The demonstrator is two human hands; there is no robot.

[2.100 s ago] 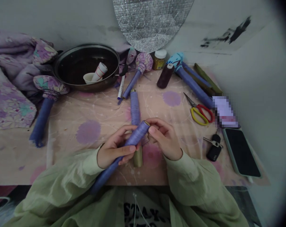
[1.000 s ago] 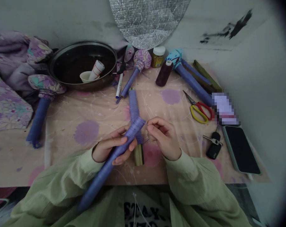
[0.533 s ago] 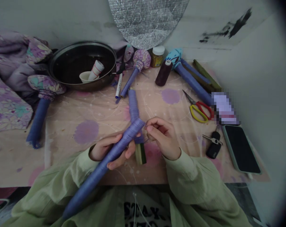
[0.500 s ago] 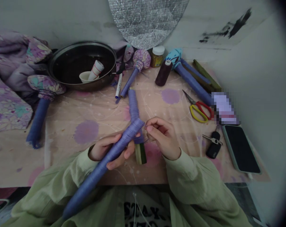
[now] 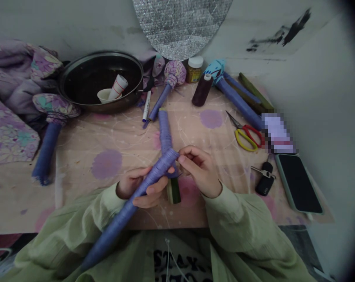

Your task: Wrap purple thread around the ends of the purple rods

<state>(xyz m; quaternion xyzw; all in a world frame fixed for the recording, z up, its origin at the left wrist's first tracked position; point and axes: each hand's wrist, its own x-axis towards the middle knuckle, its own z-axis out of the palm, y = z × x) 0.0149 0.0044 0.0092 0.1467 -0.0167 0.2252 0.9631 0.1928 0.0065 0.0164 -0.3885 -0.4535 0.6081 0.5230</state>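
Head: left hand (image 5: 130,187) grips thread-wound rod (image 5: 121,213), right hand (image 5: 199,170) at tip.

A low work table (image 5: 77,149), covered in pale pink paper (image 5: 212,219) printed with purple blots, holds a craft maker's scattered kit. A dark metal wok (image 5: 99,53) and folded floral cloth (image 5: 9,133) sit at its left end. A thread-wrapped rod (image 5: 165,133) with a green end lies mid-table, and a thinner wrapped rod (image 5: 161,103) rests beside a white marker (image 5: 146,106). Nearby stand a spool of dark thread (image 5: 202,91) and a small jar (image 5: 194,69). Red-and-yellow scissors (image 5: 246,137), a car key (image 5: 265,179) and a smartphone (image 5: 297,184) in a pale green case lie at right.
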